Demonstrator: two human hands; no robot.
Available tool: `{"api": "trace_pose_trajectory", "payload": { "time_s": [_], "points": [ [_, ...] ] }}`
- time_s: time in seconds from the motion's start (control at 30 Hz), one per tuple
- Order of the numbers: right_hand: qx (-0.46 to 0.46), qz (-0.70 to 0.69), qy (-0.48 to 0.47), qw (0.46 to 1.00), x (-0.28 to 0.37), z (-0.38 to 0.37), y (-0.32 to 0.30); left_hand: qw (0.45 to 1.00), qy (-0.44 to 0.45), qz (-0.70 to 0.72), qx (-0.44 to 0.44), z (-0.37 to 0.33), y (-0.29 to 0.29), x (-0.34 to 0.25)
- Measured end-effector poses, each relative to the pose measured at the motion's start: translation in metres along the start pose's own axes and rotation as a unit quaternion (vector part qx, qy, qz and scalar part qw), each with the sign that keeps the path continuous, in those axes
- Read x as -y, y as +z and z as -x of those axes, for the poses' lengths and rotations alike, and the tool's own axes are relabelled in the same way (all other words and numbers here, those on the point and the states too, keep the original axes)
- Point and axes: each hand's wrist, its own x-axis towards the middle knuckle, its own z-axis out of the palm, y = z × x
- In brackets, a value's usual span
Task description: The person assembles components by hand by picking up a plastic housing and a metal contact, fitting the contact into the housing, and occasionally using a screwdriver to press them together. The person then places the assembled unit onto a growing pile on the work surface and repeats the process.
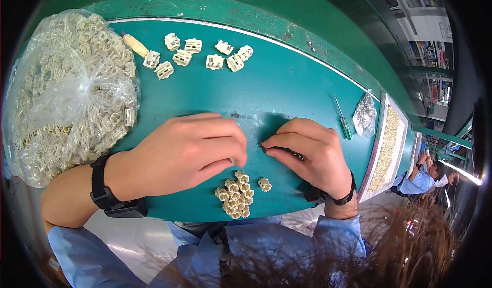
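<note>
My left hand [192, 152] is closed, its fingers curled down together above a cluster of small cream plastic sockets [237, 198]; whatever its fingertips hold is hidden. To its right, my right hand [310, 152] pinches a small dark metal part [263, 146] between thumb and forefinger. More small metal parts [298, 156] show under its curled fingers. One single cream socket [264, 184] lies just right of the cluster. Toward the far side of the green table, several larger cream plastic housings [214, 62] with dark markings are scattered.
A big clear bag [77, 88] full of cream parts fills the left side. Beside it lies a tan stick-like piece [135, 45]. At right are a green-handled screwdriver [343, 119], a small bag of metal parts [365, 115] and a white tray [384, 152] of small pieces. People sit farther right.
</note>
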Motion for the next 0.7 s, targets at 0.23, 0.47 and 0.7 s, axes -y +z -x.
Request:
{"api": "trace_pose_trajectory", "payload": {
  "time_s": [0.23,0.47,0.7],
  "points": [
    [0.0,0.053,-0.033,0.998,0.004,0.001,0.001,0.999,-0.035,0.014,0.03,0.001,-0.007,-0.005],
    [0.019,0.069,-0.036,0.997,0.005,0.007,0.001,0.999,-0.03,-0.011,0.037,-0.001,-0.009,-0.003],
    [0.014,0.021,-0.014,1.0,0.001,0.004,0.002,0.996,-0.031,-0.079,0.036,0.0,-0.012,-0.006]
  ]
}}
